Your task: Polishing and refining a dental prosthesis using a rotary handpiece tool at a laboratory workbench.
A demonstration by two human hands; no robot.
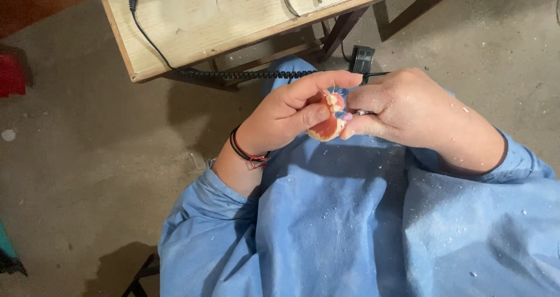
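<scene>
Denture, pink base with pale teeth, is pinched in the left hand: thumb across its front, index finger arched over the top, remaining fingers curled behind. The right hand is closed in a fist-like grip at the denture's 3 o'clock, fingertips touching it; a small metal tip shows between the two hands, so a slim tool appears to be held, though its body is hidden.

Judgement on handling: the piece looks light, rigid and hard, likely brittle along thin edges and at the fine wire near its top. It is best gripped across the thick pink base, away from wire and teeth. Its surface looks smooth, possibly slippery with dust.

The denture sits at the left hand's 3 o'clock, above a lap covered by a blue gown flecked with white debris. A coiled black cable runs at 12 o'clock of the hands toward a wooden tabletop at 11 o'clock. Concrete floor lies beyond.
</scene>
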